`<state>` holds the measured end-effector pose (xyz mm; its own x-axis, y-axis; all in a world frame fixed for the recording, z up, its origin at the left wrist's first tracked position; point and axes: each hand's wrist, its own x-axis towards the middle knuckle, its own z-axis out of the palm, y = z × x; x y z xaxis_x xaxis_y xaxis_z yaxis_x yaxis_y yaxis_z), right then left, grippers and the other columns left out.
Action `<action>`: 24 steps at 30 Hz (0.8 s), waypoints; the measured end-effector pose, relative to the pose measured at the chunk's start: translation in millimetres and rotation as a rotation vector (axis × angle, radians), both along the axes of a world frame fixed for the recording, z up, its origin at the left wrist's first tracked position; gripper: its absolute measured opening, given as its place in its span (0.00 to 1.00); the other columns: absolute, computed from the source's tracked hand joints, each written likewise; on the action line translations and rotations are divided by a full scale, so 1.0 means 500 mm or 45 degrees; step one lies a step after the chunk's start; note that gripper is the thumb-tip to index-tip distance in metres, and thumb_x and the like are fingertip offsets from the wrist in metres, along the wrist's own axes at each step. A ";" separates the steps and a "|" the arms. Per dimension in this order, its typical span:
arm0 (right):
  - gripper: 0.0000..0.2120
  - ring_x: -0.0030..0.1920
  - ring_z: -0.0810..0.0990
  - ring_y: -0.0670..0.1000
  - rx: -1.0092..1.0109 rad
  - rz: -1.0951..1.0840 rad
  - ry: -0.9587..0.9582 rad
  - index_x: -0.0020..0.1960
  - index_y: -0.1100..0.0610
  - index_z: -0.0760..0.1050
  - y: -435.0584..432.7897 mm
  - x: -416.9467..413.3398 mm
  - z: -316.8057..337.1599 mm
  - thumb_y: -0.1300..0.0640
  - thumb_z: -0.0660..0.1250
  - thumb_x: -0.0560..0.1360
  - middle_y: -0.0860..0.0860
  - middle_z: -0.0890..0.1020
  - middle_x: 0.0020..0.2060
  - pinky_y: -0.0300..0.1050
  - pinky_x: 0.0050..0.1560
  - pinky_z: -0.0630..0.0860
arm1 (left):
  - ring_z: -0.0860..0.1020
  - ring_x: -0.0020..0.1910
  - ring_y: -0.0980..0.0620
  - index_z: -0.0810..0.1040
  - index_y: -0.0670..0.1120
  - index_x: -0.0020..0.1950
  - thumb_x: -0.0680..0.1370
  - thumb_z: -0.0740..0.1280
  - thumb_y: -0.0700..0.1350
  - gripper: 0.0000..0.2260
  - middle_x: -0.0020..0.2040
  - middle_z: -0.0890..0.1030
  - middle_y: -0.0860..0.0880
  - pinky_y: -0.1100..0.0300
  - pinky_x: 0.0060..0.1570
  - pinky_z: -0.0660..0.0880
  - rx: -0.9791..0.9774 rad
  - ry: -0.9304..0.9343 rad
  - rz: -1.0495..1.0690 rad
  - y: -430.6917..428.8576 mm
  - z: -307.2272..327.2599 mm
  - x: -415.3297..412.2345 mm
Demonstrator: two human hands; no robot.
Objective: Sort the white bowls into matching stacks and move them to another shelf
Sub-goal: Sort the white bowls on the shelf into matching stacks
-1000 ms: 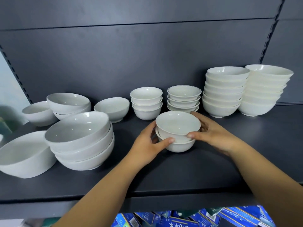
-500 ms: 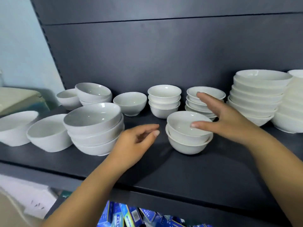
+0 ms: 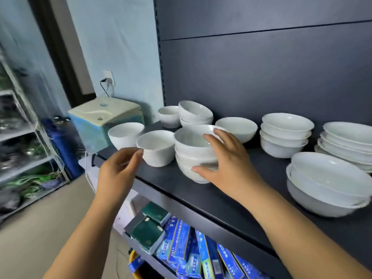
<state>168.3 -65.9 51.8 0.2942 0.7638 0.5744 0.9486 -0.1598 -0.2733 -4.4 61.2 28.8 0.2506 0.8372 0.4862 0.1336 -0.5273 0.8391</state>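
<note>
Both hands have left the two-bowl stack (image 3: 326, 190), which now sits at 4 o'clock on the shelf (image 3: 231, 198), and moved left. The right hand (image 3: 227, 160), fingers spread, touches the three-bowl stack (image 3: 191, 150) at centre. The left hand (image 3: 118, 170), loosely open and empty, nears a single bowl (image 3: 156, 148) at 9 o'clock. This is probably the next match. The blue boxes (image 3: 181, 244) at 6 o'clock carry print too blurred to read.

Soft even daylight, motion blur at left edge, wide-angle bowing

Head view, down-right, near shelf (image 3: 201, 190)
</note>
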 end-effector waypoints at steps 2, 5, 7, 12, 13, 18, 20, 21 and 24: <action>0.29 0.65 0.72 0.59 0.007 -0.143 -0.114 0.60 0.57 0.75 0.023 -0.003 -0.010 0.42 0.69 0.64 0.57 0.75 0.63 0.64 0.63 0.66 | 0.77 0.41 0.61 0.77 0.54 0.41 0.76 0.66 0.45 0.05 0.39 0.80 0.59 0.68 0.43 0.71 -0.013 0.012 0.032 0.048 -0.006 -0.010; 0.27 0.68 0.65 0.53 -0.058 -0.123 -0.042 0.61 0.52 0.73 0.030 -0.007 0.000 0.43 0.72 0.66 0.48 0.73 0.63 0.46 0.67 0.56 | 0.75 0.42 0.56 0.77 0.47 0.49 0.76 0.66 0.45 0.04 0.47 0.79 0.51 0.68 0.44 0.68 0.002 0.071 0.026 0.114 -0.007 -0.010; 0.24 0.62 0.67 0.51 -0.023 -0.135 0.011 0.57 0.53 0.76 0.037 -0.011 0.002 0.45 0.74 0.65 0.47 0.77 0.57 0.35 0.56 0.59 | 0.77 0.44 0.54 0.77 0.47 0.52 0.75 0.68 0.47 0.08 0.49 0.78 0.51 0.68 0.45 0.68 0.000 0.068 -0.047 0.166 -0.009 -0.008; 0.21 0.58 0.70 0.51 0.015 -0.410 0.039 0.51 0.56 0.78 0.071 -0.045 -0.012 0.44 0.74 0.64 0.49 0.78 0.51 0.38 0.49 0.63 | 0.76 0.49 0.44 0.79 0.45 0.51 0.73 0.70 0.49 0.11 0.50 0.78 0.50 0.58 0.50 0.67 0.306 0.171 -0.098 0.278 -0.001 -0.008; 0.21 0.56 0.70 0.51 0.006 -0.482 0.024 0.50 0.57 0.77 0.077 -0.053 -0.011 0.44 0.73 0.65 0.49 0.78 0.49 0.40 0.48 0.64 | 0.76 0.49 0.42 0.80 0.43 0.50 0.73 0.68 0.51 0.13 0.49 0.79 0.49 0.58 0.51 0.67 0.431 0.223 -0.092 0.293 0.001 -0.011; 0.26 0.43 0.66 0.50 -0.161 -0.776 0.032 0.30 0.56 0.61 0.098 -0.085 0.011 0.37 0.69 0.65 0.45 0.66 0.29 0.44 0.39 0.59 | 0.74 0.60 0.43 0.82 0.45 0.48 0.65 0.55 0.66 0.30 0.51 0.82 0.45 0.43 0.67 0.55 0.479 0.581 -0.135 0.357 -0.024 -0.007; 0.27 0.44 0.64 0.49 -0.189 -0.826 0.082 0.30 0.54 0.58 0.108 -0.092 0.022 0.37 0.69 0.66 0.45 0.64 0.30 0.44 0.40 0.61 | 0.75 0.59 0.45 0.81 0.46 0.50 0.65 0.57 0.67 0.30 0.52 0.82 0.47 0.44 0.69 0.52 0.449 0.640 -0.227 0.359 -0.030 -0.004; 0.26 0.45 0.63 0.49 -0.206 -0.848 0.089 0.30 0.53 0.58 0.113 -0.094 0.026 0.37 0.69 0.66 0.45 0.63 0.30 0.43 0.41 0.61 | 0.76 0.58 0.45 0.81 0.46 0.51 0.66 0.59 0.64 0.28 0.52 0.82 0.46 0.45 0.70 0.51 0.454 0.644 -0.251 0.361 -0.030 -0.002; 0.27 0.47 0.62 0.50 -0.215 -0.895 0.086 0.31 0.52 0.56 0.123 -0.097 0.028 0.37 0.68 0.67 0.45 0.62 0.31 0.42 0.43 0.60 | 0.77 0.55 0.43 0.79 0.44 0.54 0.68 0.63 0.59 0.24 0.49 0.82 0.43 0.50 0.70 0.46 0.419 0.589 -0.284 0.369 -0.029 -0.003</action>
